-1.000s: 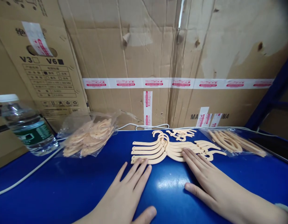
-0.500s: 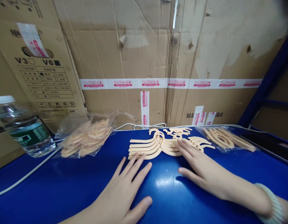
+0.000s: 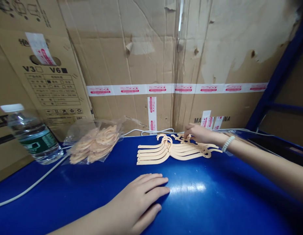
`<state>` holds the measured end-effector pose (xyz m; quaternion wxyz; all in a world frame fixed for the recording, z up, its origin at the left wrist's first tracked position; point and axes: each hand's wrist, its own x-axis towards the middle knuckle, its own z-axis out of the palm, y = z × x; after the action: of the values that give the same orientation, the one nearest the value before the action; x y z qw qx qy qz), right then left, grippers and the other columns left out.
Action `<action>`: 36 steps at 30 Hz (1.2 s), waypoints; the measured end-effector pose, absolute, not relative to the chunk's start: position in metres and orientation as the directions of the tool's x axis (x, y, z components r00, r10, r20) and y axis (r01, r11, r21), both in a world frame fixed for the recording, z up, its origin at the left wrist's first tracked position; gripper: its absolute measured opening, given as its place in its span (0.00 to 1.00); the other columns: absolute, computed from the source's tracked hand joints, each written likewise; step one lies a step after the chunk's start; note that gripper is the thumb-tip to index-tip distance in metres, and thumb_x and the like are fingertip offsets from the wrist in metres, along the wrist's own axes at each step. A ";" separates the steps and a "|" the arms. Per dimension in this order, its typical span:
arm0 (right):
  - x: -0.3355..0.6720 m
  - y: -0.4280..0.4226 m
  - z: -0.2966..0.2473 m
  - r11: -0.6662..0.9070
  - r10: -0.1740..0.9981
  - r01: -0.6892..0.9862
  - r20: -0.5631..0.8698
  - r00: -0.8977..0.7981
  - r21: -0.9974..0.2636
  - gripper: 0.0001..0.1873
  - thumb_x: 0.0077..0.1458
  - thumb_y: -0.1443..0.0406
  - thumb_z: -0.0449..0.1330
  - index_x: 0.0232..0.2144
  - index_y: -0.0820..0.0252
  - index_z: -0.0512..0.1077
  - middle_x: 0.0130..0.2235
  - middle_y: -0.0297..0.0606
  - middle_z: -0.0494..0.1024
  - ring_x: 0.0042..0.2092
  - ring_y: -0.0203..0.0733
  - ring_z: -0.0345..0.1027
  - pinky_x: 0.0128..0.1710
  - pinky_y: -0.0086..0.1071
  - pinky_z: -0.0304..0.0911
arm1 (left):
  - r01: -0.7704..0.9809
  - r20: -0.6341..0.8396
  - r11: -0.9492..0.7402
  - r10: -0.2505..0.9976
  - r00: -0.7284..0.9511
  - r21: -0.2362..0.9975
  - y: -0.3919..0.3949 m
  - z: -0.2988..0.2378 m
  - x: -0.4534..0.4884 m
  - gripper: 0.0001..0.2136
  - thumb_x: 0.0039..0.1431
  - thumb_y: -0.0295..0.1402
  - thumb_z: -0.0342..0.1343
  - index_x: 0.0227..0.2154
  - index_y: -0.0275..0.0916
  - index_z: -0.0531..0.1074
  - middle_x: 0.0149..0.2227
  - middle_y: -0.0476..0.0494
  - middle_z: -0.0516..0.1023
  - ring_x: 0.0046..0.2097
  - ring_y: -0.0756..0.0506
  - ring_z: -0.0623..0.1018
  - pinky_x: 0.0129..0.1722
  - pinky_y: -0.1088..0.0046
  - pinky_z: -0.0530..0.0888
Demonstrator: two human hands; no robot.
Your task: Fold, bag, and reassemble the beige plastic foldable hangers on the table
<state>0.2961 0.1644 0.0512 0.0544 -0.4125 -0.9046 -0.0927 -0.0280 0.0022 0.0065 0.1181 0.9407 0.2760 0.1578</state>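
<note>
A row of small peach plastic hangers (image 3: 163, 151) lies flat on the blue tabletop (image 3: 195, 202), hooks together in the middle. My right hand (image 3: 199, 133) reaches over them to a loose cluster of small peach pieces (image 3: 181, 138) at the back, its fingers curled down onto them. A pale bead bracelet (image 3: 227, 143) sits on that wrist. My left hand (image 3: 139, 199) lies flat on the table in front of the hangers, fingers together, holding nothing.
A clear bag of peach hangers (image 3: 96, 145) lies at the left, beside a water bottle (image 3: 32, 133). A white cable (image 3: 31, 186) runs along the table. Taped cardboard boxes (image 3: 151, 65) form the back wall. A blue rack post (image 3: 276, 78) stands at the right.
My right hand lifted off the front hangers and reached back to the small pieces by the boxes. My left hand drew back toward me and its fingers closed together.
</note>
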 end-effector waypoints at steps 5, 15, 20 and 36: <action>0.302 0.173 0.046 0.649 0.739 0.750 0.127 -0.662 0.130 0.14 0.49 0.77 0.59 0.36 0.63 0.80 0.38 0.47 0.79 0.42 0.47 0.71 0.42 0.35 0.63 | 0.471 0.230 -0.821 0.550 0.803 0.322 0.003 0.008 -0.028 0.20 0.62 0.28 0.51 0.57 0.44 0.68 0.62 0.43 0.70 0.63 0.40 0.68 0.64 0.59 0.64; 0.314 0.183 0.048 0.636 0.744 0.764 0.178 -0.644 0.106 0.08 0.51 0.71 0.58 0.29 0.63 0.77 0.33 0.44 0.79 0.38 0.45 0.70 0.38 0.34 0.61 | 0.454 0.200 -0.819 0.540 0.818 0.352 0.002 0.012 -0.029 0.19 0.63 0.28 0.50 0.57 0.42 0.69 0.62 0.41 0.70 0.63 0.40 0.68 0.64 0.58 0.63; 0.313 0.170 0.062 0.638 0.715 0.769 0.340 -0.611 0.039 0.05 0.53 0.68 0.57 0.27 0.61 0.73 0.28 0.41 0.76 0.32 0.43 0.68 0.32 0.33 0.60 | 0.442 0.246 -0.580 0.754 0.609 0.684 0.007 0.012 -0.026 0.14 0.63 0.31 0.52 0.50 0.40 0.74 0.51 0.40 0.79 0.53 0.40 0.76 0.55 0.61 0.70; 0.196 0.042 0.049 0.880 0.169 0.361 0.507 -0.845 0.309 0.14 0.65 0.70 0.49 0.27 0.60 0.66 0.29 0.38 0.70 0.34 0.42 0.56 0.37 0.36 0.54 | -0.081 -0.410 0.482 0.812 0.416 0.872 -0.010 0.024 -0.015 0.18 0.43 0.40 0.73 0.31 0.33 0.77 0.28 0.49 0.75 0.24 0.56 0.70 0.23 0.82 0.63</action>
<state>0.1960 0.0424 0.0489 0.2397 -0.1410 -0.9394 -0.2006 -0.0150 -0.0099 0.0240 0.7356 0.4085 0.4471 0.3034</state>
